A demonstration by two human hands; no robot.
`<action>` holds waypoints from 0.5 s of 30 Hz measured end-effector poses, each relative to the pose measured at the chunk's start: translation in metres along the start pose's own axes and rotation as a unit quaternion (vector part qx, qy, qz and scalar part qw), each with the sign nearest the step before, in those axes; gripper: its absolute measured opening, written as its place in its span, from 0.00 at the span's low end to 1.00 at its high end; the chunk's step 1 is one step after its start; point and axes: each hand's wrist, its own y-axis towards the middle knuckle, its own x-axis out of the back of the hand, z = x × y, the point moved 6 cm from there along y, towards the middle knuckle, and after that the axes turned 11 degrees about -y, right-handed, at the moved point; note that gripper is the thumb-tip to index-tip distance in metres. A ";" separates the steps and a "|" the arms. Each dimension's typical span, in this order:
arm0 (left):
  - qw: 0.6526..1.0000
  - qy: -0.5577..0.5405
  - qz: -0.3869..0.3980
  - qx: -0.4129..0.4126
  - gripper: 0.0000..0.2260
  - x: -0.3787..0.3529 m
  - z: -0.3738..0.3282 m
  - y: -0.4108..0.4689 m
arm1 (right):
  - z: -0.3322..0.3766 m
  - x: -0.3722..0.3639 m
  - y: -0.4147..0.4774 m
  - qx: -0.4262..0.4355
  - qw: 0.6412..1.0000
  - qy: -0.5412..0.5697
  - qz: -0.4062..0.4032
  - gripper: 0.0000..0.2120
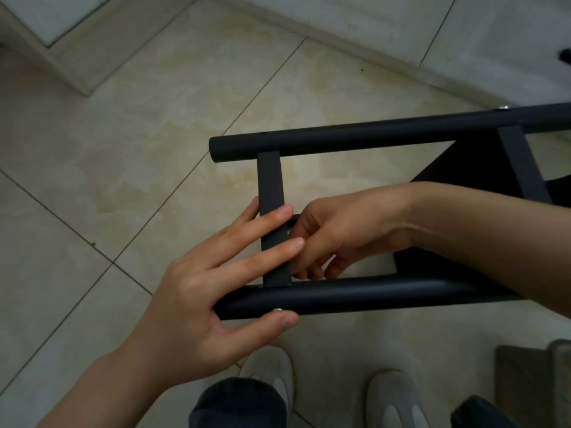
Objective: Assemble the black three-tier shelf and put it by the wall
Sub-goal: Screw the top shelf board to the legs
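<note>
The black shelf frame lies on its side in front of me, with two round black posts, a far post [370,132] and a near post [355,293], joined by a flat crossbar [272,186]. My left hand [213,291] grips the near post's end, thumb under it by a silver screw head [277,310], fingers laid across the crossbar. My right hand [340,236] reaches in from the right behind the crossbar, fingers curled and pinching something small and dark there; what it is stays hidden. A black shelf panel [469,168] shows further right.
The floor is beige tile [139,149], with a white wall and skirting [401,57] running along the top. My two grey shoes [392,400] stand below the frame. A brown object [531,384] sits at the lower right.
</note>
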 end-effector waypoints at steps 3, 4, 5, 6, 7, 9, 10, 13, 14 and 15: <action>1.000 0.000 0.001 -0.001 0.23 0.000 0.000 0.000 | -0.003 -0.002 0.005 -0.009 1.000 -0.014 -0.016 0.07; 1.000 0.002 0.002 -0.002 0.23 0.000 0.000 0.000 | -0.003 -0.003 0.006 -0.008 1.000 -0.011 -0.021 0.07; 1.000 0.002 0.002 -0.003 0.23 0.000 0.000 0.000 | -0.002 -0.003 0.007 -0.005 1.000 -0.004 -0.022 0.06; 1.000 0.003 0.001 -0.004 0.23 0.001 0.000 0.000 | -0.002 -0.003 0.006 0.001 1.000 0.004 -0.020 0.06; 1.000 0.005 0.000 -0.004 0.23 0.001 0.000 0.000 | -0.001 -0.002 0.005 0.006 1.000 0.011 -0.014 0.06; 1.000 0.006 -0.001 -0.005 0.23 0.001 -0.001 0.001 | 0.000 0.000 0.000 0.012 1.000 0.010 0.000 0.06; 1.000 0.005 -0.002 -0.005 0.23 0.001 -0.001 0.001 | 0.001 0.001 0.000 0.011 1.000 0.004 0.005 0.05; 1.000 0.004 0.000 -0.006 0.23 0.001 -0.001 0.001 | 0.000 -0.001 0.003 0.002 1.000 -0.013 -0.006 0.07; 1.000 0.006 0.000 -0.006 0.23 0.001 -0.001 0.001 | -0.001 -0.001 0.004 -0.003 1.000 -0.018 -0.014 0.10; 1.000 0.007 0.000 -0.006 0.23 0.001 -0.001 0.001 | -0.001 -0.001 0.006 -0.006 1.000 -0.022 -0.019 0.12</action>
